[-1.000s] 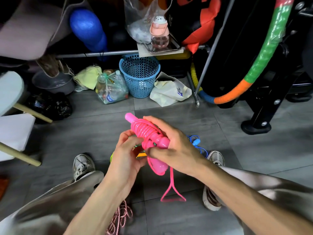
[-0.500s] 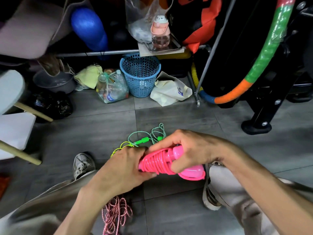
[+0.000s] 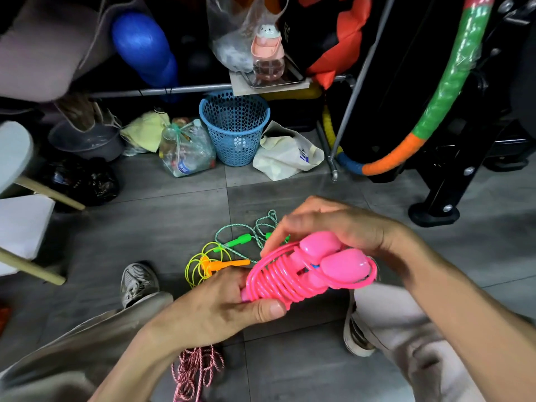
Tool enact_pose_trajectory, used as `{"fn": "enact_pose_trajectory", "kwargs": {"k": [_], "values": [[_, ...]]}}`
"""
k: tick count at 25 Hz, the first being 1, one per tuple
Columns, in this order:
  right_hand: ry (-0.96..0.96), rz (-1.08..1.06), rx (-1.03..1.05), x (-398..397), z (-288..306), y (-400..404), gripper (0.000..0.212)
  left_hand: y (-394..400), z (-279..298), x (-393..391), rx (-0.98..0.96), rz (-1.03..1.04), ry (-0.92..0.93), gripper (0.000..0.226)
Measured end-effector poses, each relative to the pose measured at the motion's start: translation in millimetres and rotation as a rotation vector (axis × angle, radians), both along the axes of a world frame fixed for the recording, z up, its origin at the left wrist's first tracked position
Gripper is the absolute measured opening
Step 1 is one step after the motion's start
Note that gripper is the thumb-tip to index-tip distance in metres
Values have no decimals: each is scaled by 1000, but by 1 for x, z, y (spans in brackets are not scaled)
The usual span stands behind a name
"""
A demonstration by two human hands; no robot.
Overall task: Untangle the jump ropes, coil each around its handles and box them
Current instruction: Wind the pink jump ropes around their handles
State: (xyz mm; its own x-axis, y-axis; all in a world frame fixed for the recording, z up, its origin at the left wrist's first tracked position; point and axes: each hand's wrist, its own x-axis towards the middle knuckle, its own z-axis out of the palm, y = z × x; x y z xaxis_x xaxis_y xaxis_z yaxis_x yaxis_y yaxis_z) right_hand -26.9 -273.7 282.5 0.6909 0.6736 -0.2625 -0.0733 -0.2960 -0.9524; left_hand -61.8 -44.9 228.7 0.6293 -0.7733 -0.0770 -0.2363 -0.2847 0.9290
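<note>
hands (image 3: 232, 303) gripping coiled pink jump rope (image 3: 293, 277)

The person's forearms are bare, with no sleeves, watch or rings showing on the left hand (image 3: 223, 303) or the right hand (image 3: 342, 227). Below the hands are loose beige trousers (image 3: 406, 320) and worn grey-white lace-up sneakers (image 3: 137, 282).

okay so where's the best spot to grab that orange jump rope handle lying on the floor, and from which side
Judging from the head view, grip the orange handle mid-shaft, from above, fingers across its width. It lies flat on the floor, its right end free. Its left end runs into the yellow cord loops; avoid that side.
</note>
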Motion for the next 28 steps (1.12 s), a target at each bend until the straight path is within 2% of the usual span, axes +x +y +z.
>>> {"fn": "enact_pose_trajectory", "kwargs": {"k": [2, 3, 4, 5, 6, 8, 10, 12, 15, 17, 20, 22, 25, 28], "values": [[267, -135, 191, 1, 0, 2, 70, 1, 2, -2, -82, 26, 44, 53], [337, -233, 260, 2, -3, 5, 73, 0, 3, -4, -149, 42, 72, 50], [331, -335, 283, 2, -5, 8, 66, -2, 4, -6, -228, 88, 121, 47], [262, -376, 258, 3, -9, 12, 45, -4, 6, -7, -316, 168, 211, 46], [171, -310, 226, 1, -12, 17, 24, -5, 7, -5, -396, 270, 295, 48], [75, -189, 150, -2, -20, 27, 25, -4, 4, 4, -449, 495, 314, 54], [-31, -268, -2, 0, -23, 30, 20, 2, 0, 13, -308, 692, 187, 66], [-237, -276, -225, 0, -27, 34, 16, 4, -8, 18, -68, 764, -16, 77], [-579, -140, -623, -11, -34, 39, 14, 2, -18, 22, 156, 758, -160, 74], [-692, -58, -763, -21, -29, 42, 14, 2, -24, 28, 307, 793, -179, 65], [-786, -7, -838, -23, -14, 39, 24, 1, -31, 30, 402, 676, -142, 49], [-826, -3, -839, -17, -8, 30, 23, -3, -30, 24, 356, 506, -86, 40], [-787, -68, -824, -12, -5, 17, 27, -7, -24, 21, 292, 317, 33, 31], [-790, -48, -843, -16, -5, 16, 26, -4, -29, 22, 382, 334, -21, 21]]}}
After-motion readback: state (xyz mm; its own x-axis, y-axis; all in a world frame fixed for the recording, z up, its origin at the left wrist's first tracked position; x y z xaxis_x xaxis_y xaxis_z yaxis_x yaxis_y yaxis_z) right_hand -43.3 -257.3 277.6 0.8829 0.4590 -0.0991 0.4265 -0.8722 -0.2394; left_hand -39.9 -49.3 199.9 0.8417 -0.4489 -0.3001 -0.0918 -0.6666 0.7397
